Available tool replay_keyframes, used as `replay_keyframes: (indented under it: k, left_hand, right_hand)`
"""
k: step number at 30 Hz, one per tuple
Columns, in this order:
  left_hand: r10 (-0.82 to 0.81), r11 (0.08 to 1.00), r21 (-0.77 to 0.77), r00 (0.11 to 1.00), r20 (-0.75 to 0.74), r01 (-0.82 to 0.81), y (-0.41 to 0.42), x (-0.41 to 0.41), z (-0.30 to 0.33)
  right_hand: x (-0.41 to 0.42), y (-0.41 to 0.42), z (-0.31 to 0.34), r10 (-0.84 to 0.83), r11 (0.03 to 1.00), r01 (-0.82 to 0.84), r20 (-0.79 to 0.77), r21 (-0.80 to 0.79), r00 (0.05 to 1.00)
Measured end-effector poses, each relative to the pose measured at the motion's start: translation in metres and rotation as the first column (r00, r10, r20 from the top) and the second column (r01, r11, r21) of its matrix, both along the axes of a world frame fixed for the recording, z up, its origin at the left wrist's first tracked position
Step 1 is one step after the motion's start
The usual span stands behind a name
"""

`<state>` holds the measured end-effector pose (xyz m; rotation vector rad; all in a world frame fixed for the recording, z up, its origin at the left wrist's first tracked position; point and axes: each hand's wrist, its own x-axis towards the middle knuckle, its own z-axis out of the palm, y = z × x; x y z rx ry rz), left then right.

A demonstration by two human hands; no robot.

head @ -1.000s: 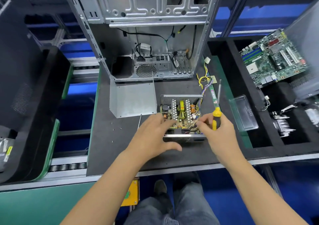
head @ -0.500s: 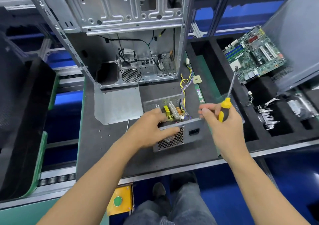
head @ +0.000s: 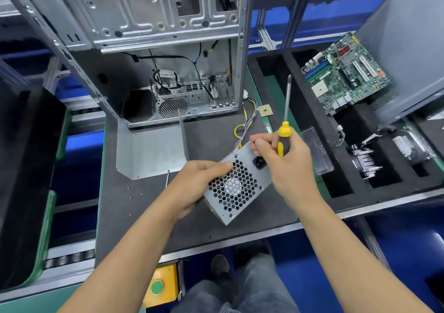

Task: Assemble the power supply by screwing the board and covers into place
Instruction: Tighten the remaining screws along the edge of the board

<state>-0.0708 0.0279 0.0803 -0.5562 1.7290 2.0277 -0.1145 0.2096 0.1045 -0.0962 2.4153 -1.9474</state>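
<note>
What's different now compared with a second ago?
Both hands have tipped the power supply up: its open board side faced up, now the fan grille does. The right hand still grips the screwdriver, shaft up. The loose cover stayed put.

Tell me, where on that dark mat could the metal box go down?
Bare mat lies below the power supply, toward the front edge. Left, loose screws dot it, by the metal cover. Behind, wires and the computer case crowd it.

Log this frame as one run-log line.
left hand: grips power supply, fan grille up | right hand: holds screwdriver, tip up | loose cover: on mat
</note>
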Motion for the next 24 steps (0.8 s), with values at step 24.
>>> replay_keyframes:
  k: [24]
  left_hand:
    - [-0.124, 0.992, 0.003, 0.987, 0.099, 0.124, -0.009, -0.018, 0.008]
  right_hand:
    - [-0.008, -0.005, 0.002, 0.060, 0.988, -0.046, -0.091, 0.150, 0.994]
